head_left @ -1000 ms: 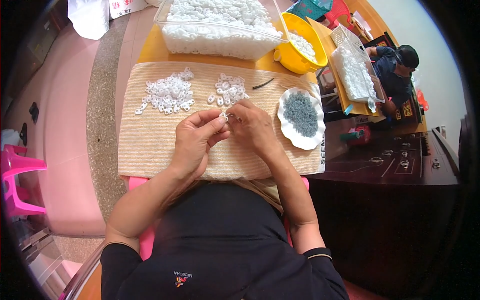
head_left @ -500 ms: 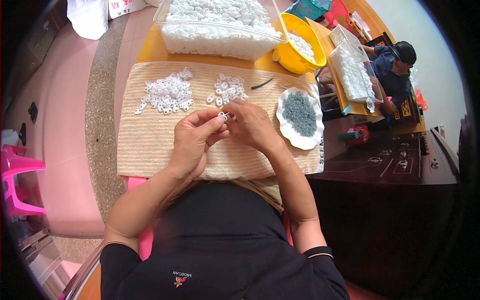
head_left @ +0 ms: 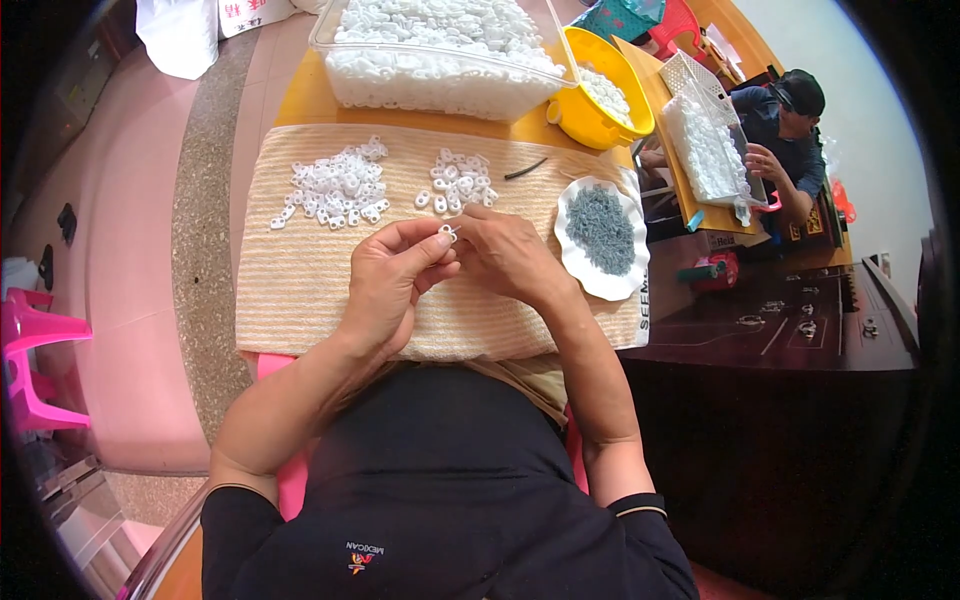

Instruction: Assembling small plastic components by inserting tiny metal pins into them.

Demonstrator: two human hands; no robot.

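Note:
Between thumb and forefinger, my left hand (head_left: 388, 270) pinches a small white plastic piece with holes (head_left: 447, 233). My right hand (head_left: 512, 255) is closed just beside it, fingertips bent toward the piece. A thin grey sliver shows at the white piece, too small to make out. Whatever the right fingers hold is hidden behind them. Beyond my hands, a larger pile of white plastic pieces (head_left: 340, 185) lies at the left and a smaller pile of rounded white pieces (head_left: 462, 180) in the middle. A scalloped white plate (head_left: 612, 290) heaped with small thin grey pieces (head_left: 602, 230) sits at the right.
A striped cloth (head_left: 300, 310) covers the work surface, with a short black rod (head_left: 526, 169) on it. Behind stand a clear bin (head_left: 440, 85) of white pieces and a yellow basin (head_left: 578, 125). A co-worker (head_left: 795, 120) sits at the far right by another bin (head_left: 700, 150).
My right hand has shifted slightly, and the thin sliver now shows at the white piece. The left hand barely moves. The co-worker's hand has come up beside their bin.

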